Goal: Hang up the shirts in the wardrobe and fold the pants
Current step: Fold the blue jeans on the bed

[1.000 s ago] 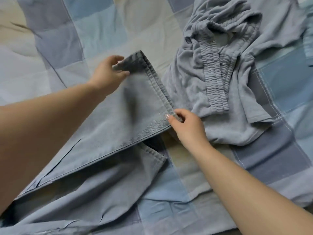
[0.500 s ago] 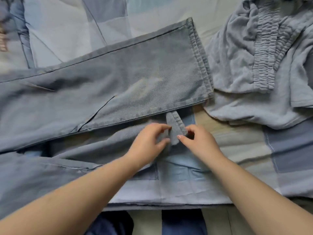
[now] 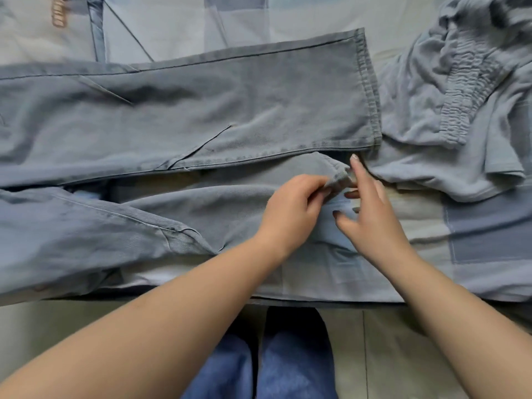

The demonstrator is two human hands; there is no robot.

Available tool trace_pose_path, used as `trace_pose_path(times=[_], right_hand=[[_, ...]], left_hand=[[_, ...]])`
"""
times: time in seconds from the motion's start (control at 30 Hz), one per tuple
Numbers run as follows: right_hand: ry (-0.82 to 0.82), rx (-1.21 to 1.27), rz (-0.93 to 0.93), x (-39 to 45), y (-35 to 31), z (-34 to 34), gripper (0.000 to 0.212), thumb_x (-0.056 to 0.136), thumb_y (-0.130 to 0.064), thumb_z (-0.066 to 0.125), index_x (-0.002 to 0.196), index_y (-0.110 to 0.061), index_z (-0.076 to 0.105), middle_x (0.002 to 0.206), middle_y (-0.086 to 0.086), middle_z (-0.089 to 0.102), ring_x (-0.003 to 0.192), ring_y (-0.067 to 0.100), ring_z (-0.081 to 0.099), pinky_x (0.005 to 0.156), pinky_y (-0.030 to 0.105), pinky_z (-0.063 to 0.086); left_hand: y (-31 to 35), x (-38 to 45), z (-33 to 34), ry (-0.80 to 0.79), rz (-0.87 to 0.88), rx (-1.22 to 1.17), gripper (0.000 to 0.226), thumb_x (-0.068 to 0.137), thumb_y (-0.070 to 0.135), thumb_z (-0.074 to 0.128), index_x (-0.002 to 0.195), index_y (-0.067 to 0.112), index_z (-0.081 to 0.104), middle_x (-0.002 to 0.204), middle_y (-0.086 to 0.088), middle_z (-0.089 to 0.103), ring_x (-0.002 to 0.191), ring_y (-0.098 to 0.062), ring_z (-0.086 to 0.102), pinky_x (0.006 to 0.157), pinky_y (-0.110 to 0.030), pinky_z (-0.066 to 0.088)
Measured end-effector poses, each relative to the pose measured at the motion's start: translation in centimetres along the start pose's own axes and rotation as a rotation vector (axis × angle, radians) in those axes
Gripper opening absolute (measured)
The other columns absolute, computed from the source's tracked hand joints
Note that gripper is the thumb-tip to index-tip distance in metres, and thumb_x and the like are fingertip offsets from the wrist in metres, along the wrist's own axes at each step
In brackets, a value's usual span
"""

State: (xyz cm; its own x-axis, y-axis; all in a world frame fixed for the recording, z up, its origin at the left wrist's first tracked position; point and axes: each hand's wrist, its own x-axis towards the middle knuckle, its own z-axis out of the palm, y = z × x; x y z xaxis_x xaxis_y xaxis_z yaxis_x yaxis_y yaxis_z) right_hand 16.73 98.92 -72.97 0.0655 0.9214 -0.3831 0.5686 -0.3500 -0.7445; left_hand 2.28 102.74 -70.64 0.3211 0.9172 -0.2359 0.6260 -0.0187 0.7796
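Now both hands have come off the far trouser leg, which lies flat on the bed beyond them, and have dropped to the rumpled near leg: the left hand pinches its hem corner between thumb and fingers, while the right hand, fingers spread and relaxed, merely touches the cloth just beside that corner. This suggests one leg is laid out and the second is about to be pulled straight onto it. The jeans run crosswise, waist off to the left of the hands and hems pointing right toward the crumpled grey sweatpants.
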Motion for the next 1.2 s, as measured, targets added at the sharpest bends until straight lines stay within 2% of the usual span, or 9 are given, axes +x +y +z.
trace_pose_path(times=[0.1,0.2,0.33,0.47,0.67,0.83,1.03,1.1,1.2], right_hand=[[0.046,-0.094,-0.107,1.2,-0.3,-0.5,0.081,0.069,0.001,0.074,0.141,-0.017,0.041,0.135,0.014,0.042,0.129,0.022,0.037,0.106,0.020,0.024],[-0.025,-0.190,-0.115,2.1,-1.0,-0.9,0.058,0.070,-0.004,0.078,0.124,-0.005,0.057,0.135,0.016,0.052,0.134,0.033,0.039,0.111,0.044,0.030],[-0.012,-0.208,-0.135,0.8,-1.5,-1.5,0.021,0.078,-0.008,0.067,0.091,-0.024,0.059,0.087,-0.004,0.064,0.081,0.012,0.058,0.080,0.041,0.045],[0.116,0.236,0.045,-1.0,-1.5,-1.9,0.019,0.085,-0.012,0.058,0.080,-0.031,0.055,0.075,-0.006,0.061,0.068,0.001,0.053,0.067,0.028,0.042],[-0.090,0.661,0.635,-2.5,-0.5,-2.1,0.017,0.095,-0.022,0.050,0.090,-0.014,0.064,0.081,0.001,0.072,0.075,0.015,0.067,0.061,0.029,0.052],[0.099,0.392,0.605,-3.8,-0.2,0.0,0.022,0.096,-0.022,0.038,0.081,-0.013,0.051,0.081,0.008,0.057,0.073,0.024,0.054,0.063,0.035,0.043],[0.084,-0.001,0.544,-2.2,5.9,-5.0,0.030,0.096,-0.034,0.048,0.084,-0.010,0.062,0.074,0.001,0.059,0.082,0.027,0.054,0.063,0.034,0.036],[0.126,0.074,0.609,-2.9,8.6,-5.0,0.017,0.092,-0.032,0.057,0.094,-0.016,0.063,0.086,-0.001,0.062,0.083,0.020,0.056,0.066,0.031,0.039],[-0.121,0.331,0.731,-5.8,11.1,-2.4,0.029,0.088,-0.023,0.064,0.115,-0.014,0.057,0.103,0.004,0.067,0.088,0.018,0.063,0.071,0.031,0.050]], left_hand=[[1.2,-0.3,-1.8,-0.046,0.125,-0.001,0.018,0.092,0.004,0.055,0.105,0.001,0.067,0.100,-0.013,0.069,0.095,-0.029,0.061,0.081,-0.033,0.043],[2.1,-1.1,-3.4,-0.120,0.235,0.011,0.019,0.094,0.005,0.052,0.105,-0.001,0.066,0.095,-0.016,0.068,0.091,-0.031,0.060,0.079,-0.041,0.044],[2.8,-0.8,-5.1,-0.066,0.224,0.052,0.020,0.095,0.009,0.052,0.109,0.003,0.066,0.100,-0.010,0.069,0.094,-0.029,0.060,0.080,-0.038,0.044],[3.7,2.3,-6.2,0.084,0.273,0.200,0.024,0.097,0.019,0.050,0.107,0.007,0.067,0.102,-0.010,0.069,0.099,-0.032,0.061,0.078,-0.041,0.046],[5.5,8.8,-4.3,-0.168,0.376,0.843,0.020,0.094,0.020,0.045,0.100,0.020,0.064,0.097,-0.003,0.065,0.093,-0.030,0.061,0.058,-0.033,0.034],[6.8,11.5,0.0,-0.413,0.087,0.828,0.023,0.090,0.002,0.042,0.101,0.008,0.062,0.084,-0.006,0.051,0.082,-0.032,0.053,0.065,-0.033,0.036],[3.0,9.7,4.7,-0.295,-0.013,0.439,0.020,0.094,0.012,0.046,0.109,0.009,0.058,0.115,-0.017,0.057,0.106,-0.035,0.053,0.073,-0.033,0.035],[0.9,8.5,5.7,-0.313,-0.148,0.385,0.040,0.091,0.010,0.050,0.131,0.013,0.049,0.131,-0.015,0.050,0.121,-0.033,0.046,0.093,-0.035,0.039],[-2.7,6.7,6.1,-0.376,-0.306,0.540,0.053,0.092,0.011,0.051,0.142,0.019,0.037,0.139,-0.011,0.045,0.129,-0.032,0.040,0.104,-0.043,0.038]])
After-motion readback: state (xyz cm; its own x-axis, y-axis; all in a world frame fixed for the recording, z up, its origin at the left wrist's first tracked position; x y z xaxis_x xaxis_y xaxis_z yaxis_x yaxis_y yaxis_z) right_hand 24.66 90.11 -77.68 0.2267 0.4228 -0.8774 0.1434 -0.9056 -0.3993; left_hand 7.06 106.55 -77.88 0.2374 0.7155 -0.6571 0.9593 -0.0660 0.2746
